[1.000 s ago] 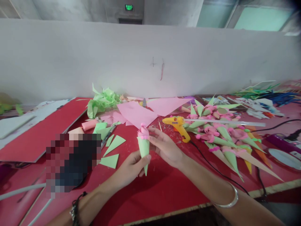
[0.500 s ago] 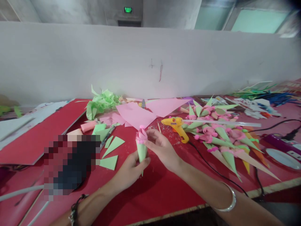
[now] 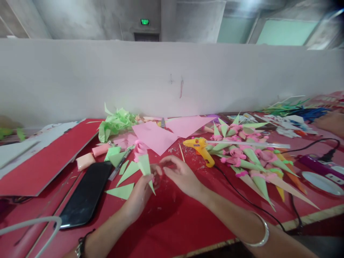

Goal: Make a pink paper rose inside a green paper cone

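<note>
A light green paper cone with a swirled pink top is held by my left hand, which pinches it near its lower part; the cone leans with its top to the left. Just to the right, my right hand is raised over the red table with its fingers curved and apart, touching nothing. Cut green paper pieces lie left of my left hand. The yellow glue gun rests beyond my right hand, beside a pile of finished cones.
A black phone and a pen lie at left. Pink paper sheets and crumpled green paper are at the back. A purple power strip, a white oval dish and another person's arm are at right.
My left hand has moved the cone to the left and tilted it. My right hand has let go of the cone's top. Another person's arm has appeared at the right edge.
</note>
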The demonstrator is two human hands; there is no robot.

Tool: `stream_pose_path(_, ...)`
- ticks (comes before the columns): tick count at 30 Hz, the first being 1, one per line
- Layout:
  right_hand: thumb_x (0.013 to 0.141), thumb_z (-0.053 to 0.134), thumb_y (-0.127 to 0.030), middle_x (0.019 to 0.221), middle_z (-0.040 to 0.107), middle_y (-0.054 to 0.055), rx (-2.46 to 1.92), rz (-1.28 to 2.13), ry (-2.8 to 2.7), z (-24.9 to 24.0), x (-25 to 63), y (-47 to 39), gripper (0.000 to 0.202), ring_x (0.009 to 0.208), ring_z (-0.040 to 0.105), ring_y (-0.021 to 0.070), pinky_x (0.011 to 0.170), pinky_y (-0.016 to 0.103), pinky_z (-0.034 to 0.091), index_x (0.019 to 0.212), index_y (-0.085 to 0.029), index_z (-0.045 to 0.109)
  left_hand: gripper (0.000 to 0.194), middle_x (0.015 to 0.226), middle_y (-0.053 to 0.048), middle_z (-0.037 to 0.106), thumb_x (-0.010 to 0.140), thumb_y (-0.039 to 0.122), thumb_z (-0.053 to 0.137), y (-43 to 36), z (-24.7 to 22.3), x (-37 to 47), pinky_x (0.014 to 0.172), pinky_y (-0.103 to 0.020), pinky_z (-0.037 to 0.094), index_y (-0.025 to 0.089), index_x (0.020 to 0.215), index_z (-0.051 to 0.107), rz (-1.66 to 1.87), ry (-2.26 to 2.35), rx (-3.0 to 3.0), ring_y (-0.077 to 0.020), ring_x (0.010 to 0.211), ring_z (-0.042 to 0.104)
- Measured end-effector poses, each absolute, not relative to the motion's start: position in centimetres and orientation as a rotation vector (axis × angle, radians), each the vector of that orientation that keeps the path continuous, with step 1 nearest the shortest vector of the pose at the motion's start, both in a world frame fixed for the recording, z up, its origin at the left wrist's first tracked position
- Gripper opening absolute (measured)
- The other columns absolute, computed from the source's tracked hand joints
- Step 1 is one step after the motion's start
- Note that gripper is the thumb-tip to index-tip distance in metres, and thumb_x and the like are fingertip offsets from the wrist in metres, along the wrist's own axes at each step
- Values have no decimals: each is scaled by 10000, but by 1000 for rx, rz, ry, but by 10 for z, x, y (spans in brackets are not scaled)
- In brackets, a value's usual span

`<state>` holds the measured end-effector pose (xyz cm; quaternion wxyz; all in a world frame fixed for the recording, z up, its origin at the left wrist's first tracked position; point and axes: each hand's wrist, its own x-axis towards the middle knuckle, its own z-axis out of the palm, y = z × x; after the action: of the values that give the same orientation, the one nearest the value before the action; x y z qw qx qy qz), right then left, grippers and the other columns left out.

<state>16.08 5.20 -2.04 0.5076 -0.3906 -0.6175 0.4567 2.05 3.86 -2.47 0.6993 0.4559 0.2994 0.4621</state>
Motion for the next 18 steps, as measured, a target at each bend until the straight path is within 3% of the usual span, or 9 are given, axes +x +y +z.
stream_pose_path(5, 728, 498, -101, 912, 517, 33, -881, 837, -1783, -13, 160, 46, 275, 878, 508, 151, 801, 301, 409, 959, -232, 568, 133, 715, 6, 421, 771, 263, 386, 36, -22, 18, 657, -224, 371, 183, 736, 486, 1024, 529, 1011, -121, 670, 402)
stream_pose_path(10, 712, 532, -105, 910, 479, 39, -881, 773, -1896, -12, 158, 44, 299, 872, 498, 139, 806, 278, 404, 990, -204, 581, 113, 670, 17, 371, 743, 232, 427, 37, -26, 16, 658, -233, 361, 178, 644, 432, 975, 575, 1061, -126, 669, 378)
stream_pose_path(18, 654, 586, -81, 869, 445, 22, -910, 766, -1908, -15, 157, 43, 150, 817, 487, 121, 751, 236, 420, 776, -167, 596, 123, 711, 3, 448, 743, 260, 444, 35, -24, 16, 731, -248, 356, 177, 664, 489, 869, 570, 1091, -153, 752, 437)
